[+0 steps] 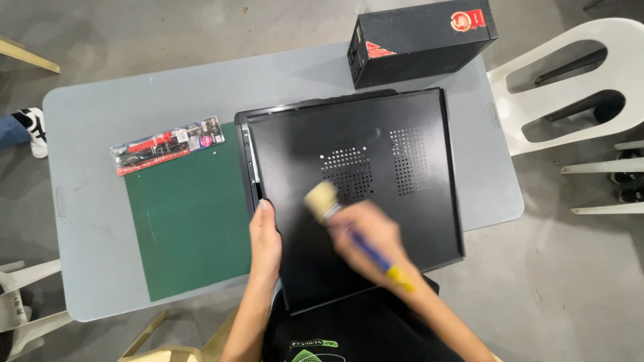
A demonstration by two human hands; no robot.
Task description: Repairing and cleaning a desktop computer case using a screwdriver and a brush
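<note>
Here the right hand [372, 234] has its fingers pinching a blue-handled brush [335, 209] over the black computer case [402, 201] on the grey worktop [87, 201]; the left hand [265, 238] rests flat, fingers pressed together, on the case's left edge.

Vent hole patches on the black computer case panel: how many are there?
2. One patch of vent holes lies near the panel's middle, just above the brush; the other patch is to its right. The hands may hide more.

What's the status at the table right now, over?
Left hand flat on black case edge. Right hand grips brush, bristles on panel. Nothing in the way.
</note>
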